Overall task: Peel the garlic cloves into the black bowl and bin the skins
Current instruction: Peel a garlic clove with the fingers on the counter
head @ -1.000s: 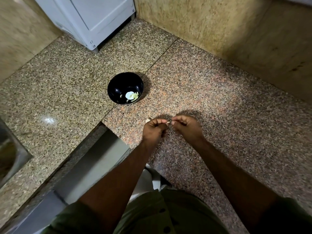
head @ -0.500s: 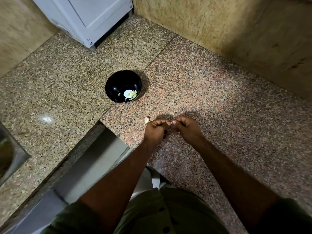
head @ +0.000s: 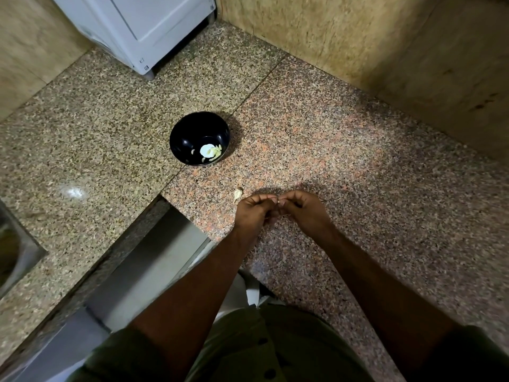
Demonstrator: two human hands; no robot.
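A small pale garlic clove [head: 277, 201] sits just below the middle of the frame, pinched between the fingertips of both hands – most of it is hidden by the fingers, so only a sliver shows. The left hand [head: 254, 213] has its fingers curled in over the clove from the left, and the right hand [head: 304, 209] curls in from the right, the two sets of fingertips touching above the granite counter [head: 358, 166]. Just left of the left hand, a scrap of garlic skin [head: 237, 194] lies on the counter, near the counter's edge. Further up and to the left, well apart from the hands, stands the black bowl [head: 199, 138], with a few pale peeled cloves [head: 210, 151] lying at its bottom right – some may be bits of skin, too small to tell. At the top of the frame a white appliance [head: 143, 26] stands on the counter against the tan wall [head: 358, 34]. At the left edge, part of a metal sink [head: 13, 252] shows. Green sleeves [head: 275, 348] fill the bottom of the frame.
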